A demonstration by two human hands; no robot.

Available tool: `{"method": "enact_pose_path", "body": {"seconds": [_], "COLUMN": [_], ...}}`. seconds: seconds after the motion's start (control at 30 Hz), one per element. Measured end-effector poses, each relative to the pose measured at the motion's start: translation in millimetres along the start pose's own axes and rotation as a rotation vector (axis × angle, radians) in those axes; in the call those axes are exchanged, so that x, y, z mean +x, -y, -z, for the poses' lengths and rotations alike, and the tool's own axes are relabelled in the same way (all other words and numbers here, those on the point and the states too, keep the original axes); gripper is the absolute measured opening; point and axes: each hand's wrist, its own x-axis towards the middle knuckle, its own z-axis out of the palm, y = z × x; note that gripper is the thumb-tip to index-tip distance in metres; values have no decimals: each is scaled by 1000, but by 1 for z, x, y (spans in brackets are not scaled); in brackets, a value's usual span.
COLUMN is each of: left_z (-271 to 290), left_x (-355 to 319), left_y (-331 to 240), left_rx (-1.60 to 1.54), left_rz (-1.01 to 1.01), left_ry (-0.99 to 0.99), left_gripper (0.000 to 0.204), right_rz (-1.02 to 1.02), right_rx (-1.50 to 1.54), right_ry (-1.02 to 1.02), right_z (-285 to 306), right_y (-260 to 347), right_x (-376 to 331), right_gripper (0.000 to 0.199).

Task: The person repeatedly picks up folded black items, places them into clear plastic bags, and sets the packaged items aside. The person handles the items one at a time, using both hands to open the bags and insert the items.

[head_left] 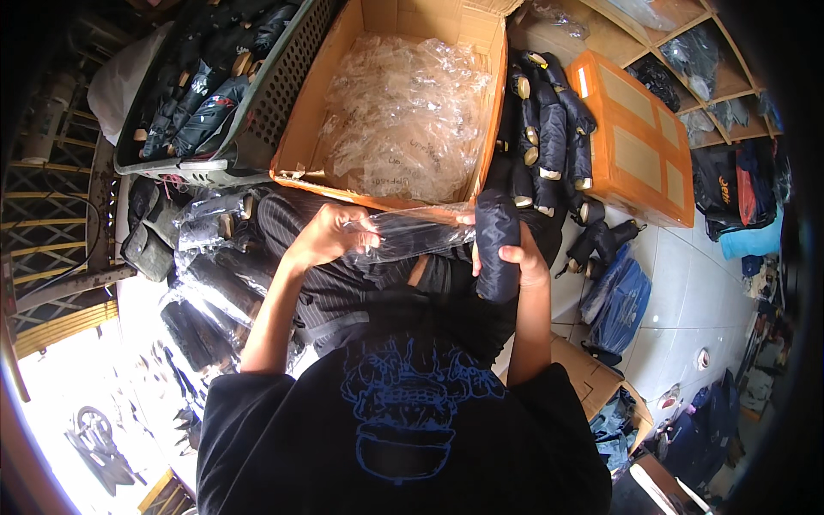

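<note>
A clear plastic sleeve is stretched across my lap. My left hand pinches its left end between thumb and fingers. At the other end, my right hand is closed round a dark, padded-looking roll, seemingly a folded umbrella, held nearly upright. Fingertips of that same hand also seem to touch the sleeve's right end, partly hidden behind the umbrella. Just beyond both hands stands an opened cardboard box holding a heap of clear plastic sleeves.
At far left a dark plastic crate holds several folded umbrellas. More black umbrellas lie right of the box, beside a closed orange carton. Plastic-wrapped umbrellas lie left of my legs. Wooden shelves stand at far right.
</note>
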Motion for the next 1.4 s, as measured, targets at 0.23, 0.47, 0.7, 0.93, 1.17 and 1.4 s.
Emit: {"method": "enact_pose_path", "body": {"seconds": [0.23,0.47,0.7,0.93,1.17,1.4], "left_z": [4,-14,-12,-42,-35,-32], "left_x": [-4,-1,8,23,18,18], "left_y": [9,3,-29,-54,-60,-25], "left_rx": [-223,-477,-123,176,13,-108], "left_rz": [6,-171,-111,-166,-274,-141], "left_ry": [-189,-513,-375,-151,-157,-254], "left_gripper": [13,10,20,26,10,18], "right_rz": [26,10,-22,-137,-106,-53], "right_rx": [65,73,63,-150,-35,-78], "right_ry": [-33,-62,21,255,152,128], "right_z": [2,0,1,-23,-40,-29], "right_y": [-14,-18,2,11,7,0], "right_x": [0,1,-7,9,21,19], "right_gripper": [77,72,81,83,69,63]}}
